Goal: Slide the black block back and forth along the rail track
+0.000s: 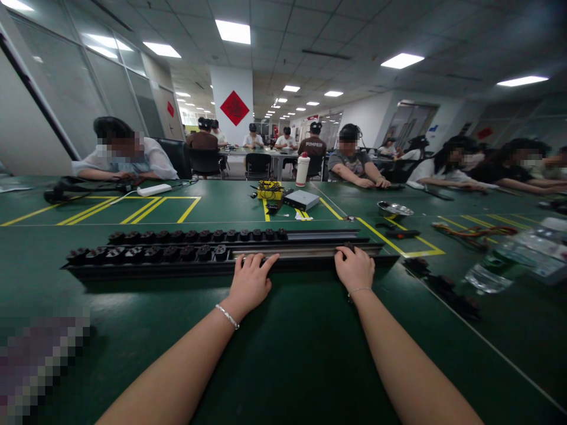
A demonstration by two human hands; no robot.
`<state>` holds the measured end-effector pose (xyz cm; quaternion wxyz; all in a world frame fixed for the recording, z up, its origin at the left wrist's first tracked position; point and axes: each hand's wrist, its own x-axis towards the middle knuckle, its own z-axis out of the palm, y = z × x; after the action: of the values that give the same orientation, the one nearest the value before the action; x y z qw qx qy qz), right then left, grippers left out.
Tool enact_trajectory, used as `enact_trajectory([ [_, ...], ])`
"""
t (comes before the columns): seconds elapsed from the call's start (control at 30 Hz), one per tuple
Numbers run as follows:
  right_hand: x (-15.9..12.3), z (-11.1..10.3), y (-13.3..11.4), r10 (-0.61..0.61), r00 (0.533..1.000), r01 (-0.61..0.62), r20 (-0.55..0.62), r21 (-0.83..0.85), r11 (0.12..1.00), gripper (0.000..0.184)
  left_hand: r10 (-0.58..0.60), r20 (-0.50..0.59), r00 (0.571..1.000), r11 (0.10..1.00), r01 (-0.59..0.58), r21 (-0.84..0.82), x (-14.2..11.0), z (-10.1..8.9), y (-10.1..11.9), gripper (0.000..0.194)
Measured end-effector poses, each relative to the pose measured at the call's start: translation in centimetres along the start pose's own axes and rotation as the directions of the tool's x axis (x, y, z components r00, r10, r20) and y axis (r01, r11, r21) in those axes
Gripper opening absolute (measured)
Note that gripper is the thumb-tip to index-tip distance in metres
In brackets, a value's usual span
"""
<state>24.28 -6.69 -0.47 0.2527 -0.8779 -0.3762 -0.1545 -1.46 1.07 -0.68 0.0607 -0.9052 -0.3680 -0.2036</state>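
Observation:
A long black metal rail (pixel 150 273) lies across the table in front of me. Black socket modules (pixel 170 254) with brownish metal contacts fill the left part of its channel in a row. My left hand (pixel 250 280) rests on the near edge just right of that row, fingers spread, over the bare shiny channel (pixel 301 250). Toward the right end, my right hand (pixel 355 271) has its fingers closed round a small dark piece like the modules, mostly hidden by the fingers. Behind stands a second black rail (pixel 323 234), also holding a row of modules on its left.
Loose black modules (pixel 447 289) lie on the right, near a plastic bottle (pixel 491 265) and coloured cables (pixel 478 232). Farther back are a metal bowl (pixel 394 209), a grey box (pixel 301 199), a yellow box (pixel 270 189) and a white cup (pixel 302 170). Several people sit around.

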Motion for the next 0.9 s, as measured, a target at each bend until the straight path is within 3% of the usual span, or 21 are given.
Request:
enact_trajectory([
  [0.9, 0.03, -0.07, 0.01, 0.020, 1.000, -0.019, 0.011, -0.013, 1.000, 0.039, 0.003, -0.006, 1.000, 1.000, -0.003, 0.009, 0.06, 0.18, -0.10, 0.062],
])
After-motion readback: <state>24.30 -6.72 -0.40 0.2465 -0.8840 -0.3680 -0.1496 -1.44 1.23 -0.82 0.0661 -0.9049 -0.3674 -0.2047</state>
